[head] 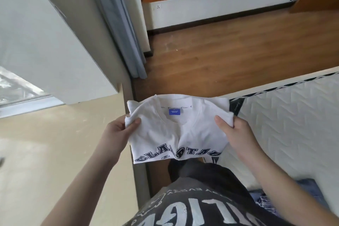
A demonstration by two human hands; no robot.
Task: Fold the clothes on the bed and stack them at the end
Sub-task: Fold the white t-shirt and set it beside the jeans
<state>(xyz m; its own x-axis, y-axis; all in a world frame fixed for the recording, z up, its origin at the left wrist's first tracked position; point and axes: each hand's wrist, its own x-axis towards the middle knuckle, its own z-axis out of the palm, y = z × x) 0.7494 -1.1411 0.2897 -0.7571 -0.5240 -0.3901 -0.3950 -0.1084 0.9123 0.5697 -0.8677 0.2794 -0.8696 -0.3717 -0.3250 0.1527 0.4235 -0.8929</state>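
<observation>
Folded white cotton T-shirt (177, 130) with navy arched lettering and a blue neck label: we hold it in the air before our chest, collar away from us, over the gap between wall and bed.
Left hand (117, 130): ours, gripping the shirt's left shoulder edge, thumb on top.
Right hand (236, 130): ours, gripping the right shoulder edge, thumb on top.
White quilted mattress (286, 124): at our right; a dark garment (236, 106) lies at its corner, just behind the shirt.
Blue checked cloth (264, 200): on the mattress beside our right forearm.
Brown wooden floor (220, 51): beyond the bed.
</observation>
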